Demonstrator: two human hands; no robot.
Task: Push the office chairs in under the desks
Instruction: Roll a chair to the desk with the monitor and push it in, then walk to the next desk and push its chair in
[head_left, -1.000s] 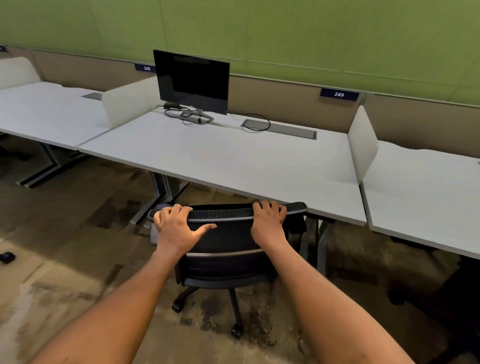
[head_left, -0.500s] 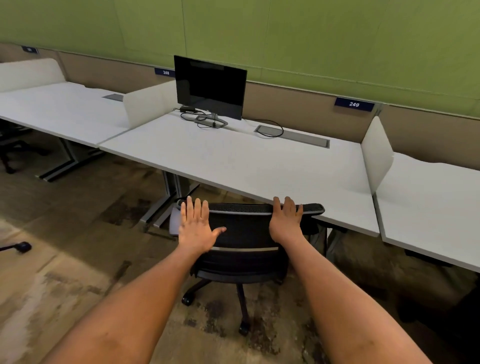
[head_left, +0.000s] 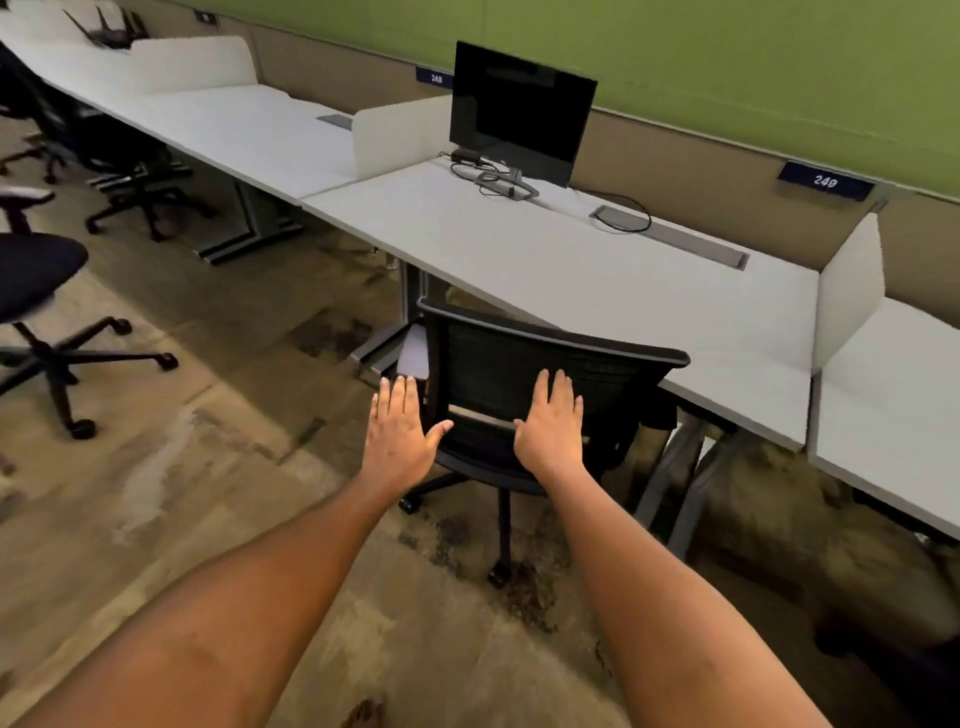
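The chair (head_left: 618, 376) stands tucked under the desk (head_left: 597, 291), its back close to the desk edge. The left hand (head_left: 402, 436) and the right hand (head_left: 550, 421) are flat, fingers straight; perhaps they touch the back, I cannot tell. A strong push may knock the back against the edge, or swivel the chair.

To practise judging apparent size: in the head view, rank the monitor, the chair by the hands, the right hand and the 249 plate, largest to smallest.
1. chair
2. monitor
3. right hand, enlarged by its nearness to the camera
4. 249 plate
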